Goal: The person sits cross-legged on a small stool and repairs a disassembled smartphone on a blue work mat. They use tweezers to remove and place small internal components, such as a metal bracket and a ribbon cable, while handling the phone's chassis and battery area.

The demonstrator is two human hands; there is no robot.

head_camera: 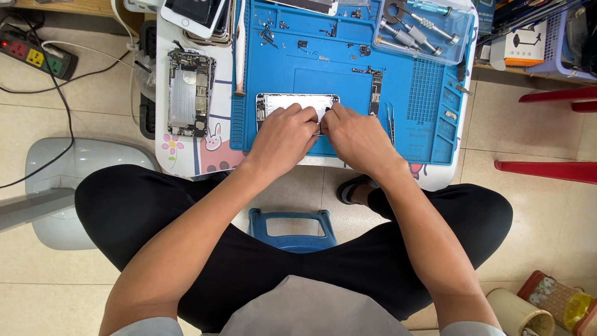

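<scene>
Head cam: we've got our left hand (283,134) and right hand (356,135) pinched on the opened phone shell (292,103), lying on the blue repair mat (348,74). Another stripped phone body (191,93) sits left of it.

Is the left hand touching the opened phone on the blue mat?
Touching. The head view shows the left hand lying over the opened phone on the blue mat, its fingers pressed on the phone's near edge with no gap.
</scene>
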